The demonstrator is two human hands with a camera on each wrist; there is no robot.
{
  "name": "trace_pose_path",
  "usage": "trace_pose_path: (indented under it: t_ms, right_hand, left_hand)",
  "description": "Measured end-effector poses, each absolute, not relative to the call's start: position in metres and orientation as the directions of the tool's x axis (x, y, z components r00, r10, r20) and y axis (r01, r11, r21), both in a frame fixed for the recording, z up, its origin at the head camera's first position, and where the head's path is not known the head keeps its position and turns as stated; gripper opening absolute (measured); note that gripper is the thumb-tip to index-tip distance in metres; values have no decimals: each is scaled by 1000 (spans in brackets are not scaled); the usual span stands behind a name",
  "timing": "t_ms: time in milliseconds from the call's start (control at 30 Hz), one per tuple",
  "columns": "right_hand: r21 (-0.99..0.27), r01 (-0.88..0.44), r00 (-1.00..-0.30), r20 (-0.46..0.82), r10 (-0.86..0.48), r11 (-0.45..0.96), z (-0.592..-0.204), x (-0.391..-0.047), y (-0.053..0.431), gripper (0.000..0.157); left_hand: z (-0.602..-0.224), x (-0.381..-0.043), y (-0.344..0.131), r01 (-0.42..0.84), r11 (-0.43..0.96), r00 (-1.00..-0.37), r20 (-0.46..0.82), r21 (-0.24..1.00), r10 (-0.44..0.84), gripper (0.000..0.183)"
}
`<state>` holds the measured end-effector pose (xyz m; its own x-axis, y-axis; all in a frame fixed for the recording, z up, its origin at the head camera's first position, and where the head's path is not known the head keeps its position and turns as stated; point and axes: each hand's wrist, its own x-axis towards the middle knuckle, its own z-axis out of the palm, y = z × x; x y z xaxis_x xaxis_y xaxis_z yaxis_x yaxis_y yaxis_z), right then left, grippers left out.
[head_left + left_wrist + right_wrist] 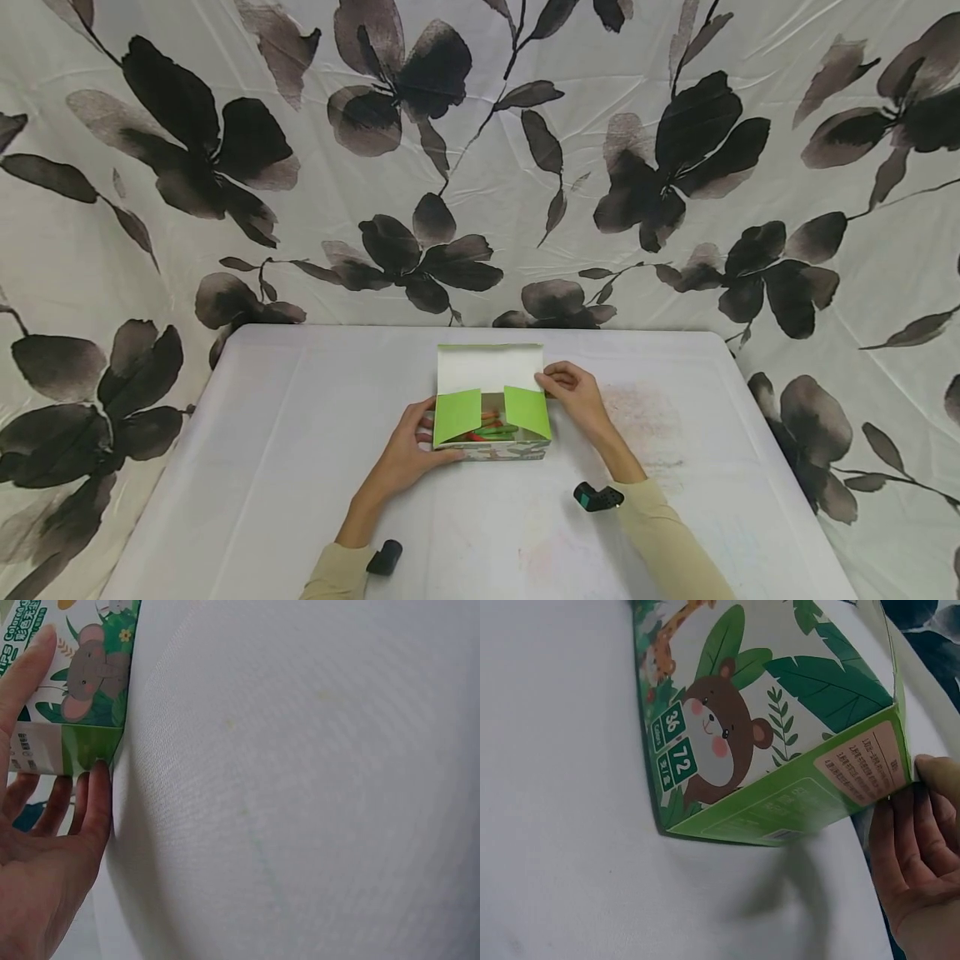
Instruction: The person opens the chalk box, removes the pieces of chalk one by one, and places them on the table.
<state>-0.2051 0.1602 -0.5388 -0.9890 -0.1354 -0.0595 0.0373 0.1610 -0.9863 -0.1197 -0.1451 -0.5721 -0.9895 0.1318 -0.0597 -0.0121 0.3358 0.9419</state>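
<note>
A cardboard box [491, 450] printed with cartoon animals stands on the white table, its back lid [490, 369] raised and two green side flaps [457, 414] partly over the opening. Slim red, orange and green sticks [493, 432] show inside. My left hand [408, 446] grips the box's left end, thumb along the printed front and fingers against the green-edged side [91, 746]. At the other end, my right hand [577, 396] pinches the lid's right edge between thumb and fingers. The bear-printed front [727, 742] and green end panel fill much of the right wrist view.
The white table [300, 400] carries faint reddish smudges [637, 417] right of the box. Behind it hangs a floral cloth [525, 208]. Small dark devices sit at the left wrist [385, 558] and the right wrist [597, 497].
</note>
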Motion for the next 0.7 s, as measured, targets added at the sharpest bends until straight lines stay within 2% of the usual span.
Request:
trace_pose_path:
  t_ms: [333, 700]
  right_hand:
    - [-963, 138, -989, -146, -15, 232, -542, -200, 153, 31]
    - [-920, 293, -955, -297, 25, 260, -542, -197, 148, 32]
  left_hand:
    - [-573, -118, -145, 1, 346, -990, -48, 938, 133, 103]
    - [-571, -117, -146, -10, 355, -991, -57, 935, 123, 103]
